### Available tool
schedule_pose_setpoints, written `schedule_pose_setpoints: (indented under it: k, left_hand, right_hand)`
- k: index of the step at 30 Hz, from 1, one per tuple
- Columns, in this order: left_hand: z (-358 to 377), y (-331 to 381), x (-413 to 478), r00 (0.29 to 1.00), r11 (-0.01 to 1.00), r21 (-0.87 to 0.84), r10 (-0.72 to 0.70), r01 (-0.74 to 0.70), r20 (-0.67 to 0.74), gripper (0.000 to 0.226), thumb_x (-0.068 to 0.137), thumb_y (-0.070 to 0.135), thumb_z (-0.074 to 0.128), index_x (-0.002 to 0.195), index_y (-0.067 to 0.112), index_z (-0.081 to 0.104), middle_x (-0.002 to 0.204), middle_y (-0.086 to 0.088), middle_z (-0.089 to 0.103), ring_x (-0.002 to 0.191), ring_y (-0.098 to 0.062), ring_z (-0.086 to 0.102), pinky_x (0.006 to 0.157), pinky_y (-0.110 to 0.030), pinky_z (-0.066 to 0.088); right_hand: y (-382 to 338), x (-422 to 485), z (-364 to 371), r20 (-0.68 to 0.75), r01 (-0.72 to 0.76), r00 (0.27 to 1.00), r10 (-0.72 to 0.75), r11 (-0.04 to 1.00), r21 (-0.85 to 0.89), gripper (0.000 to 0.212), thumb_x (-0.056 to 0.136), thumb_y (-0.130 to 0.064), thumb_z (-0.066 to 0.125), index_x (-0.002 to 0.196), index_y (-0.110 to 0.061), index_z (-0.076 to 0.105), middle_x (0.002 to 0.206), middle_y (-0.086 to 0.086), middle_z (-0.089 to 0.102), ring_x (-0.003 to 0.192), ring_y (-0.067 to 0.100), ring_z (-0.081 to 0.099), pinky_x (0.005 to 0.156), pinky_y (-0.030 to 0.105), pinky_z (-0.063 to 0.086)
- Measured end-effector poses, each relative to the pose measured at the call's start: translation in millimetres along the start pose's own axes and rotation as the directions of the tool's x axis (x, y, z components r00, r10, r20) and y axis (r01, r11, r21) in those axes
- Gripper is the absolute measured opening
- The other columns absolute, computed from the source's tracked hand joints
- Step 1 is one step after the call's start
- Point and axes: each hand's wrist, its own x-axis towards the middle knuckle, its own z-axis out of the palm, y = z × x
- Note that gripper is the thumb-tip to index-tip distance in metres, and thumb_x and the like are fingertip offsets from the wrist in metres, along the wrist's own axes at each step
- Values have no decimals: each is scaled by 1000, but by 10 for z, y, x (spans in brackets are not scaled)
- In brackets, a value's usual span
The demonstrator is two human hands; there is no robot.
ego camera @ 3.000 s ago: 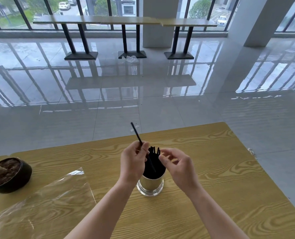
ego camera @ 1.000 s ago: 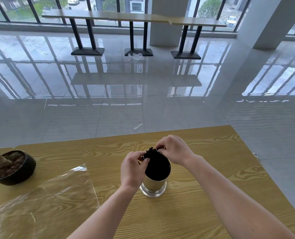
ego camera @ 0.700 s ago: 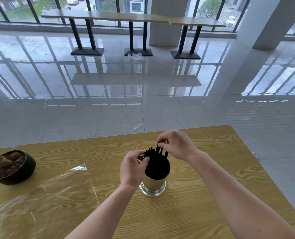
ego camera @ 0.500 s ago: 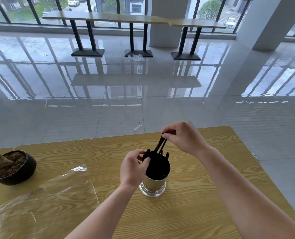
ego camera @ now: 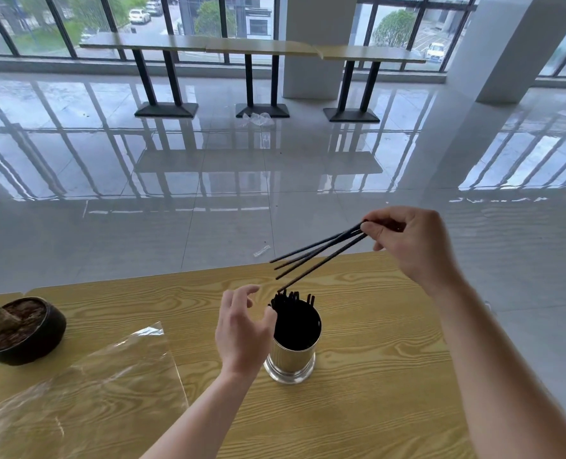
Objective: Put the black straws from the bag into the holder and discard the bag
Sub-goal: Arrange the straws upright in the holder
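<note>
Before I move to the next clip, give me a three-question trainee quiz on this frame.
1. True or false: the right hand pinches a few black straws above the holder.
2. Where does the clear bag lie? A) in the holder B) flat on the table, left of the holder C) in the left hand
3. Fill in: at the table's far left stands a dark ___ holding soil.

Key: 1 true; 2 B; 3 pot.
</note>
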Motion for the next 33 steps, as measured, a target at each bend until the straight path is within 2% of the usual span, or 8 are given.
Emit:
schedule_pose_setpoints:
  k: [4,7,9,12,16,21,27,33]
  left_hand:
    - [-40,288,-103,971,971,-44,230,-233,-63,6,77,32,64,73,28,65,65,15,59,60,-1,55,51,-23,43]
    - [-23,612,-71,925,902,-404,11,156,381,40,82,65,62,88,27,69,75,-2,71,67,-19,66,67,-35,60]
    - [-5,776,14,790,608,-577,-144,546,596,55,73,75,63,88,22,61,64,-4,58,48,-25,48,46,-30,45]
    - [25,831,190,751,259,-707,-287,658,595,59,78,62,65,100,7,63,58,2,38,44,-10,28,39,-22,20]
    - [5,712,269,824,482,-669,-316,566,470,40,95,45,61,90,6,64,46,6,38,39,-9,31,36,-22,26]
    - [-41,537,242,916,742,-559,-190,370,354,36,97,41,57,78,11,65,43,12,53,39,-1,48,43,-14,38]
    - [-22,494,269,942,935,-334,1,118,334,30,97,43,57,83,19,70,71,9,72,67,-4,68,63,-22,53]
    - [42,482,240,893,992,-58,125,-110,433,26,101,34,54,96,13,69,84,-1,74,80,-22,70,72,-45,57]
  right_hand:
    - [114,-200,202,-131,-60,988,82,984,167,20,81,-24,82,82,-44,75,73,-19,75,57,8,72,56,11,51]
    - [202,-415,433,-186,-129,962,199,934,334,18,81,-25,81,85,-43,77,74,-9,77,62,15,75,58,18,56]
    - [248,-586,611,-186,-187,939,289,884,428,16,81,-23,81,87,-37,78,76,-3,78,64,19,76,61,22,59]
    - [282,-874,842,-103,-307,890,444,753,582,12,79,-17,80,88,-24,80,82,5,79,68,24,76,67,31,63]
    - [294,-1136,959,111,-442,872,477,666,601,9,80,-12,78,87,-19,79,85,12,77,77,29,75,70,33,63]
    - [322,-1005,868,309,-489,864,398,810,325,20,84,-15,79,103,-20,74,96,-2,78,92,14,74,82,29,60]
    - [25,-646,830,237,-170,961,140,979,113,38,84,-36,76,119,-22,71,98,-12,73,85,8,68,77,30,61]
    - [-312,-353,844,355,58,933,-52,998,-6,56,78,-56,74,126,-27,68,98,-19,60,73,5,60,70,16,48]
